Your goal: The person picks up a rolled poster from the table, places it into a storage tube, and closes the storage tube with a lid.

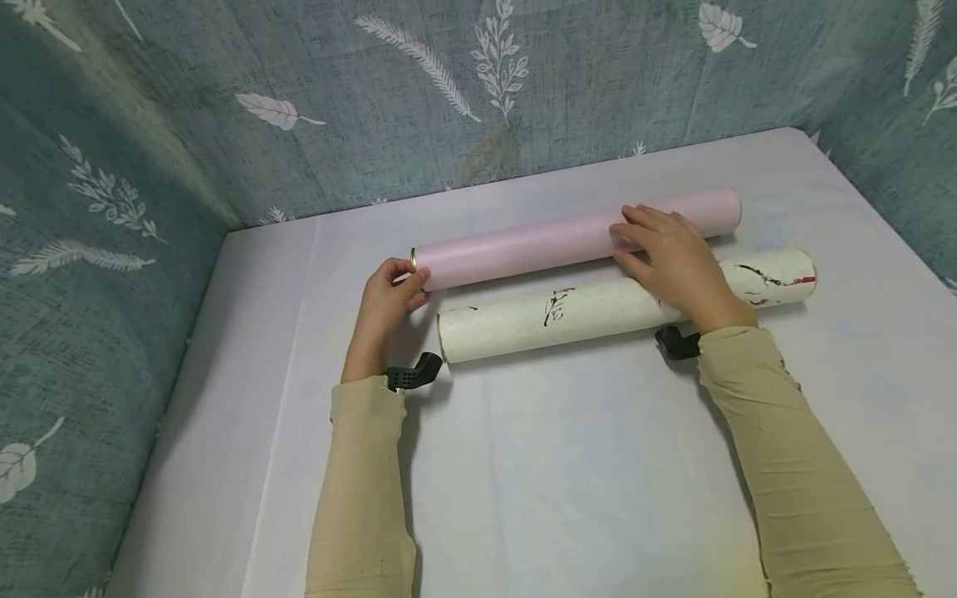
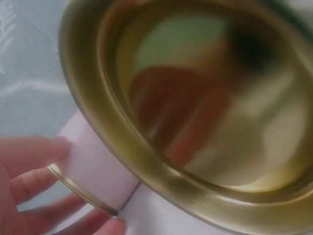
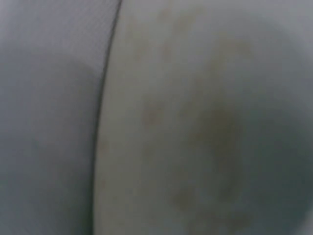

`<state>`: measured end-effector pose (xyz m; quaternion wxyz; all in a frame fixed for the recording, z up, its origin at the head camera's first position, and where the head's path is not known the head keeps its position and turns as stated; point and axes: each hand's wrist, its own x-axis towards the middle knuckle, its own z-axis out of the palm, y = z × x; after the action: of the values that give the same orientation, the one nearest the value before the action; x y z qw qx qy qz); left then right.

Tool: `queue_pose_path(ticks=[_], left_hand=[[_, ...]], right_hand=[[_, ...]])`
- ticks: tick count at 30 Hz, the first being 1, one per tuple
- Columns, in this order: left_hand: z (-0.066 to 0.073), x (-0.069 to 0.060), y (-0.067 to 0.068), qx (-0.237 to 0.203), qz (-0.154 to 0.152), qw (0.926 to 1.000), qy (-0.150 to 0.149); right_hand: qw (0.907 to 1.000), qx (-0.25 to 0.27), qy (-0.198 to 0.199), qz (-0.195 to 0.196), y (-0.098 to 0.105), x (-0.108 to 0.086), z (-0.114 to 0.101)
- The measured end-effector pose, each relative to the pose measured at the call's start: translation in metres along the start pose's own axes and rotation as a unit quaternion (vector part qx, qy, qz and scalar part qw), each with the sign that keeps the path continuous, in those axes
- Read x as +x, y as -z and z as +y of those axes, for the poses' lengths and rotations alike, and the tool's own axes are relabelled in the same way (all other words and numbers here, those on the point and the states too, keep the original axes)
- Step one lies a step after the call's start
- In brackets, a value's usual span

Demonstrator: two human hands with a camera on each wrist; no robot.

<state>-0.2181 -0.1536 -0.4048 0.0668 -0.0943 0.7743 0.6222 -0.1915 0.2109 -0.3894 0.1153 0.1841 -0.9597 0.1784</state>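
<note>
A long pink tube (image 1: 516,251) with a gold rim lies across the far part of the table. At its left end my left hand (image 1: 385,307) grips it, thumb on the near side and other fingers around the rim; the left wrist view shows the thumb (image 2: 34,154) against the pink surface. My right hand (image 1: 676,266) rests on the tube's right half with fingers fairly straight. Nearer to me lies a cream tube (image 1: 508,330) with dark brush marks and red touches, partly hidden under the right hand. Its gold end (image 2: 132,142) fills much of the left wrist view.
Both tubes lie on a white-covered table (image 1: 553,465). Teal cloth (image 1: 419,108) with white leaf prints hangs behind and at the sides. A black wrist mount (image 1: 414,372) sits close to the cream tube's left end. Blur covers the right wrist view.
</note>
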Motion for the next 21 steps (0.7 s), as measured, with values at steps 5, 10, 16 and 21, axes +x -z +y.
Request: queue_pose_path(ticks=[5,10,16,21], left_hand=[[0.0,0.001,0.003,0.044,0.006,0.999,0.008],[-0.002,0.001,0.005,0.056,0.017,0.9982,0.014],[-0.002,0.002,0.01,0.025,0.033,0.9991,0.006],[-0.016,0.013,0.015,0.014,0.044,0.9989,-0.006]], right_hand=[[0.9997,0.007,-0.007,0.02,-0.002,0.001,0.002],[0.9985,0.028,-0.018,0.044,-0.003,0.002,0.003],[0.9977,0.042,-0.014,0.05,0.004,-0.002,0.004],[0.9979,0.052,-0.015,0.037,0.019,-0.007,0.005]])
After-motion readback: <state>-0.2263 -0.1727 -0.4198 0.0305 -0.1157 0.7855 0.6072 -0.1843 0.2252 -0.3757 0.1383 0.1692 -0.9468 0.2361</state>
